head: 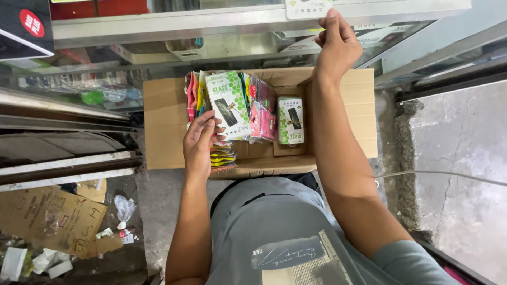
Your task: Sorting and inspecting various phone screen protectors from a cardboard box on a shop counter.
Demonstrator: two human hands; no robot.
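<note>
I see my left hand [199,140] closed on a fanned stack of flat packets [224,108], thumb across the front one, a white and green packet [228,103] that tilts toward the back left corner of the open cardboard box [161,124]; the stack stands over the box's left half, with pink and yellow packets behind it; 1 more white and green packet [291,120] lies flat near the box's right wall; pink packets [262,113] sit between the 2; my right hand [334,45] reaches up past the box's back edge, fingers pinching the lower edge of a white packet [308,7] at the front edge of a glass shelf [174,24]; flattened cardboard [50,219] and scraps lie on the floor left of me.
</note>
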